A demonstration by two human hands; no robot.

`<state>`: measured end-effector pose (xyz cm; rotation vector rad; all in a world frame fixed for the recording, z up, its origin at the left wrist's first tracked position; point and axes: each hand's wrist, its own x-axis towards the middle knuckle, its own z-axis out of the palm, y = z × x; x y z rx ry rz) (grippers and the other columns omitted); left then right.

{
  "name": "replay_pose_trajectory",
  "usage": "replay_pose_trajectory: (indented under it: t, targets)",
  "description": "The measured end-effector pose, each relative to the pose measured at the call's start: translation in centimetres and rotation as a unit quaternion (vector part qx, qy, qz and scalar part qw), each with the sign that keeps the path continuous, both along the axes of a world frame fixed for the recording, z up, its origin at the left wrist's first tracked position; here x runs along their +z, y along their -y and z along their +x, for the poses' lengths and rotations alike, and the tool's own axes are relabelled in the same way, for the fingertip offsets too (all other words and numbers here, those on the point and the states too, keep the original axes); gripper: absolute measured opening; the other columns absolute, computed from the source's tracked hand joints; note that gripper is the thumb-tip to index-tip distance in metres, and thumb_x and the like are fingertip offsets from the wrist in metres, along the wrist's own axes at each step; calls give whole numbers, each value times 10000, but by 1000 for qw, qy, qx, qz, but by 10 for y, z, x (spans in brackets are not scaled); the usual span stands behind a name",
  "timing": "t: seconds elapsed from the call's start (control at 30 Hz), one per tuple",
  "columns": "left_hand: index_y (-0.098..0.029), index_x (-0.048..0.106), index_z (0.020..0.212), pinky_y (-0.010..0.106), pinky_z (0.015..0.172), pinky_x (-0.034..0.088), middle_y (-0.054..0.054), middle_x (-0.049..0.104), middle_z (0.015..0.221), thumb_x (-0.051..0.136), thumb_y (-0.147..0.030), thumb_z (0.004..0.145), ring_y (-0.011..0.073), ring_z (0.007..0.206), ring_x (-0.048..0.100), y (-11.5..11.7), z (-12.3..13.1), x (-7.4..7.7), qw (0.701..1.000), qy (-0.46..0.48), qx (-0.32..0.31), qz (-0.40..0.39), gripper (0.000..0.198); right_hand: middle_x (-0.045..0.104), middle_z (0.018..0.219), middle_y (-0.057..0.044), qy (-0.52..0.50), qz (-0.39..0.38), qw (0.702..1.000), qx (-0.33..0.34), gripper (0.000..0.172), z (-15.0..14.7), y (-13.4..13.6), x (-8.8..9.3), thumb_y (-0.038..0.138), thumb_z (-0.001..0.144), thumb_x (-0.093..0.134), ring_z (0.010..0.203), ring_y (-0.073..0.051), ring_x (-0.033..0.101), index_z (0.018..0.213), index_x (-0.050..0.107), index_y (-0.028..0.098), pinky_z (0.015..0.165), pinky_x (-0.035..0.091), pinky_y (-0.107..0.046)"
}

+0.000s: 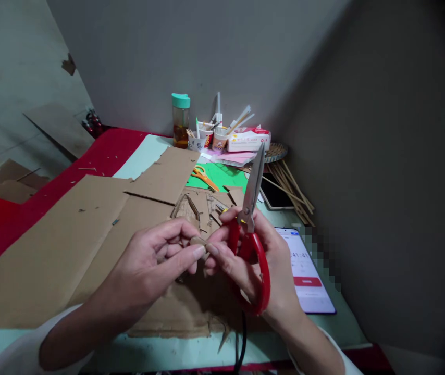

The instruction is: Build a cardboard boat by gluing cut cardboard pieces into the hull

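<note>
Between thumb and fingertips my left hand (156, 255) is closed on a small brownish piece (198, 240), perhaps cardboard; its exact kind is too small to tell. My right hand (261, 250) holds red-handled scissors (254, 198), blades pointing up and pressed together. The thumb and a finger of that hand also pinch at the right end of the small piece, so the two hands meet there. Below them lies a brown cardboard sheet (175, 317) with cut scraps on it. Some of the right fingers are hidden behind the scissor handles.
Large cardboard sheets (46, 245) cover the left side. Behind the hands are orange scissors (205, 178), a green sheet (230, 176), paper cups (220, 140) and a teal-lidded bottle (181, 122). A lit phone (310, 297) and wooden sticks (295, 190) lie right, near the wall.
</note>
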<state>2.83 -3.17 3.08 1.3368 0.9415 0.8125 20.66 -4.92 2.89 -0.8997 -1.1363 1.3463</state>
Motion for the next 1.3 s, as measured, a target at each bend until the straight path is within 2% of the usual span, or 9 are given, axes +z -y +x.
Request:
replay_pose_trajectory:
  t: [0.1, 0.2, 0.37, 0.57, 0.7, 0.83, 1.07, 1.2, 1.3]
  targets:
    - [-204, 690, 857, 212, 683, 488, -2, 682, 754, 655, -363, 958, 131, 738, 637, 0, -1, 0, 1000, 8, 2, 4, 191, 702, 747, 82, 2, -6, 1000, 8, 391, 2, 1, 0, 180, 808, 861, 566, -74, 666, 1049, 565, 266, 545, 551, -153]
    - [-205, 640, 874, 172, 521, 372, -17, 661, 718, 662, -395, 958, 83, 581, 513, -2, -3, 4, 999, 43, 24, -16, 209, 653, 756, 84, 130, 41, 990, -25, 329, 12, 5, 1, 215, 818, 851, 597, -67, 611, 1050, 629, 286, 549, 481, -151]
    - [-192, 597, 898, 157, 407, 129, -11, 701, 660, 679, -370, 957, 18, 422, 227, -6, -6, 15, 992, 117, 36, -37, 205, 591, 755, 55, 327, 110, 938, -36, 268, 28, 13, 5, 375, 846, 792, 628, -128, 553, 1052, 646, 283, 572, 446, -230]
    - [-169, 640, 888, 148, 387, 104, 24, 733, 663, 747, -351, 915, -3, 401, 193, -3, -7, 18, 982, 174, 57, -42, 213, 698, 891, 5, 450, 139, 882, -7, 294, 23, 14, 9, 407, 826, 735, 751, -203, 651, 1055, 628, 256, 642, 470, -293]
    - [-168, 643, 909, 144, 409, 157, 42, 749, 686, 766, -386, 904, 5, 421, 250, -2, -7, 13, 982, 173, 49, -50, 250, 748, 989, -21, 445, 141, 884, 16, 288, 16, 16, 9, 394, 811, 760, 865, -237, 709, 1027, 645, 243, 715, 513, -318]
    - [-174, 644, 893, 152, 433, 215, 46, 752, 703, 780, -407, 891, 30, 461, 338, -4, -5, 10, 986, 148, 49, -63, 270, 755, 983, -22, 422, 128, 897, 23, 265, 14, 17, 9, 411, 817, 765, 824, -229, 709, 995, 659, 246, 683, 504, -316]
    - [-173, 638, 849, 141, 404, 167, 26, 747, 678, 777, -384, 899, 15, 433, 268, -3, -1, 12, 986, 141, 47, -73, 257, 743, 959, 49, 401, 120, 907, 36, 288, 16, 18, 8, 219, 786, 803, 846, -190, 694, 1022, 658, 297, 724, 481, -282]
    - [-180, 637, 857, 125, 395, 155, 20, 758, 698, 767, -351, 912, 11, 433, 249, -2, -1, 11, 982, 162, 38, -85, 222, 758, 1042, 27, 405, 110, 907, 35, 291, 17, 19, 5, 218, 791, 806, 925, -214, 715, 1030, 658, 295, 757, 503, -291]
    - [-186, 620, 856, 125, 400, 143, 16, 757, 695, 776, -363, 904, 12, 436, 218, -2, -1, 10, 980, 171, 39, -92, 241, 761, 1008, 20, 406, 119, 905, 35, 285, 17, 18, 4, 252, 794, 816, 892, -218, 718, 1026, 655, 290, 734, 508, -294]
